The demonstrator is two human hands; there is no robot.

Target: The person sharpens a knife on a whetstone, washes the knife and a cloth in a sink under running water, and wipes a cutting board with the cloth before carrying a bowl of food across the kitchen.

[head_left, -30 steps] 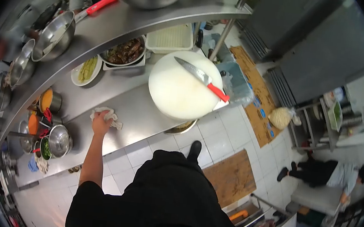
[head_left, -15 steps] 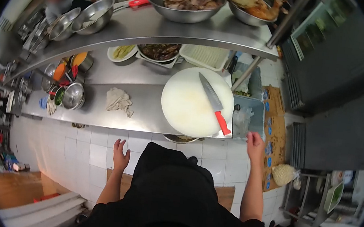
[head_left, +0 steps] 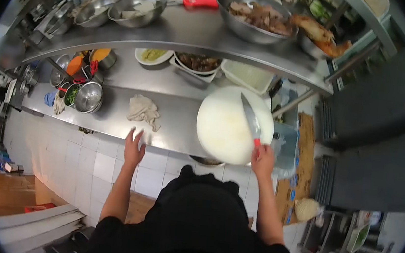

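Observation:
My right hand [head_left: 262, 161] is closed round the red handle of a chef's knife [head_left: 249, 112]. The knife's blade lies over the round white cutting board [head_left: 219, 128], tip pointing away from me. My left hand [head_left: 134, 149] has its fingers apart and holds nothing. It is at the counter's front edge, just short of a crumpled beige cloth [head_left: 144, 111].
On the upper shelf [head_left: 187, 38] stand steel bowls, one with sliced meat [head_left: 260, 19]. Behind the board are a white basket [head_left: 247, 76] and a dish of dark food [head_left: 198, 63]. Steel pots [head_left: 88, 97] stand at left, a grey bin [head_left: 285, 147] at right. People stand beyond the shelf.
My right hand has moved left from beside the bin and taken hold of the knife handle. My left hand has moved up towards the counter edge. The view has shifted.

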